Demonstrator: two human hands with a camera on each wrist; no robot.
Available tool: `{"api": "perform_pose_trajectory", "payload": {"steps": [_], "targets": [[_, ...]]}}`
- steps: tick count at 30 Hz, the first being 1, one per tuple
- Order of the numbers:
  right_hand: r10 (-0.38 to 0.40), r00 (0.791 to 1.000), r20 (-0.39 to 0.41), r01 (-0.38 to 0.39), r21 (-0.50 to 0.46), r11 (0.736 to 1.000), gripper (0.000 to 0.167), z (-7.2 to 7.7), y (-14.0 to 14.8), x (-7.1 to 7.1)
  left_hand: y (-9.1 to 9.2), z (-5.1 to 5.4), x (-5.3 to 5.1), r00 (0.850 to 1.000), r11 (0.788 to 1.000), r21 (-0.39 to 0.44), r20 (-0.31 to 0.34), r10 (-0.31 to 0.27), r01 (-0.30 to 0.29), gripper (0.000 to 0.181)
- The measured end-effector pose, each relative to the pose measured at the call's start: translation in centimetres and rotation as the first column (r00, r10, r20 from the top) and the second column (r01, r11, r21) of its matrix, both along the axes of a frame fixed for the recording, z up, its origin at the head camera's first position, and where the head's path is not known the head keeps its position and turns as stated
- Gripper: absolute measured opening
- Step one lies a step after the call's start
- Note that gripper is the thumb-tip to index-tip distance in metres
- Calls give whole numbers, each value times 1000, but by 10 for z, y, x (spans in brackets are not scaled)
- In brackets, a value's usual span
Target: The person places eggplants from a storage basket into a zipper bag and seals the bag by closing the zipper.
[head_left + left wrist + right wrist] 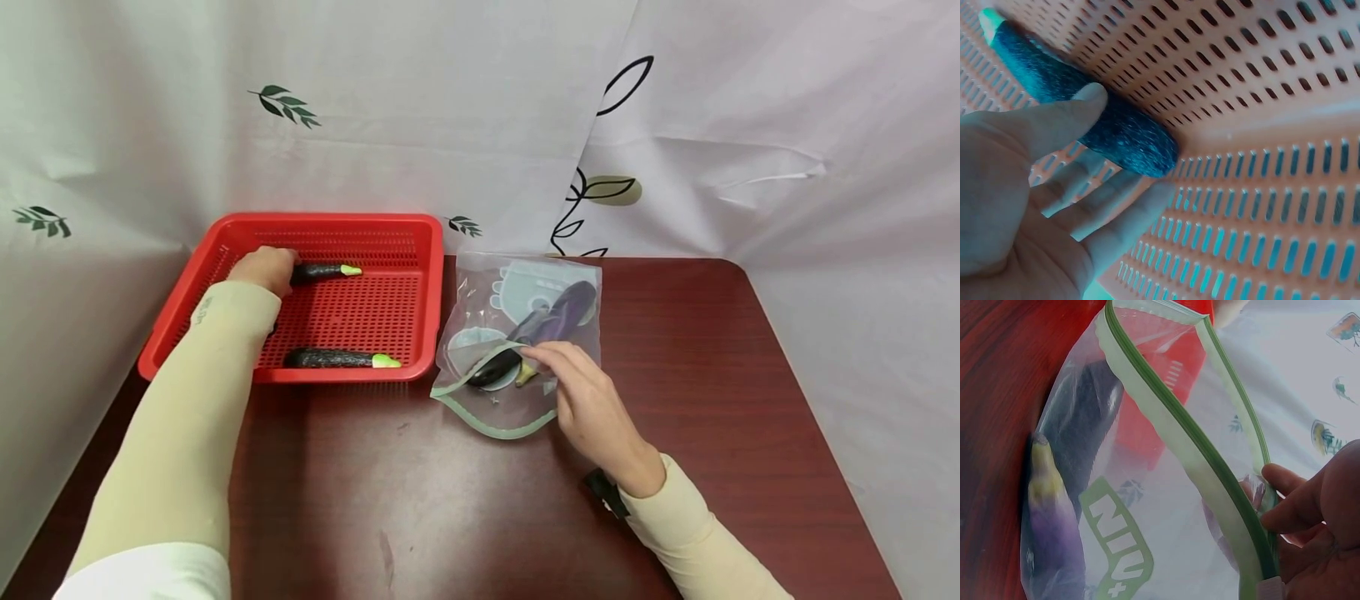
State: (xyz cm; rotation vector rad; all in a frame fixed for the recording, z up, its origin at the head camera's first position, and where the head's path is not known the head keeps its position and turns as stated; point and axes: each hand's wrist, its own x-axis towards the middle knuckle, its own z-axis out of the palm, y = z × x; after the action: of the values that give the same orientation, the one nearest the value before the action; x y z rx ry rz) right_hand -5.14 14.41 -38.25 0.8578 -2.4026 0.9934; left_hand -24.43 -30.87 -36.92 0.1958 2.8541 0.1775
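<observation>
In the red basket's back part, my left hand [262, 268] holds a dark green zucchini [1141, 137] with a pale green stem end. The thumb lies over it and the fingers reach beneath. A second zucchini [330, 358] lies along the basket's near side. Right of the basket is a clear zip bag [468, 292] with a green-edged mouth, which gapes toward me. My right hand [592, 408] pinches the bag's rim on its right side. Inside lie a purple eggplant [1057, 534] with a yellowish stem and a dark, long vegetable [1088, 406].
The red perforated basket [432, 292] stands at the table's back left, against a white curtain [420, 100] with leaf prints. Another dark piece in the basket is mostly hidden by my left forearm. The brown table [697, 358] extends to the right and front.
</observation>
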Motion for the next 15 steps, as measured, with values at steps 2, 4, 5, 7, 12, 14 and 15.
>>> {"api": "perform_pose_trajectory", "payload": {"steps": [2, 4, 5, 7, 12, 14, 15], "targets": [[2, 1000, -2, -2, 1, 1000, 56, 0, 0, 0, -1, 1, 1, 1000, 1000, -5, -8, -4, 4, 18], [4, 1000, 4, -4, 2, 1000, 54, 0, 0, 0, -2, 2, 1, 999, 999, -27, -26, -27, 26, 15], [4, 1000, 10, -4, 1, 1000, 54, 0, 0, 0, -3, 2, 1, 999, 999, -33, -34, -34, 33, 13], [3, 1000, 25, -3, 0, 1000, 52, 0, 0, 0, -4, 2, 0, 998, 997, -54, -47, -52, 49, 12], [0, 999, 52, 0, 1, 1000, 48, 1, 1, 1, -3, -1, -2, 998, 999, -43, -55, -7, 5, 11], [1, 999, 52, -1, 1, 1000, 48, 1, 1, 1, -3, -2, -3, 998, 999, -33, -57, 11, -13, 12], [0, 999, 51, 0, 2, 1000, 48, 1, 1, 1, -4, -3, -3, 998, 999, -29, -55, 15, -17, 12]]}}
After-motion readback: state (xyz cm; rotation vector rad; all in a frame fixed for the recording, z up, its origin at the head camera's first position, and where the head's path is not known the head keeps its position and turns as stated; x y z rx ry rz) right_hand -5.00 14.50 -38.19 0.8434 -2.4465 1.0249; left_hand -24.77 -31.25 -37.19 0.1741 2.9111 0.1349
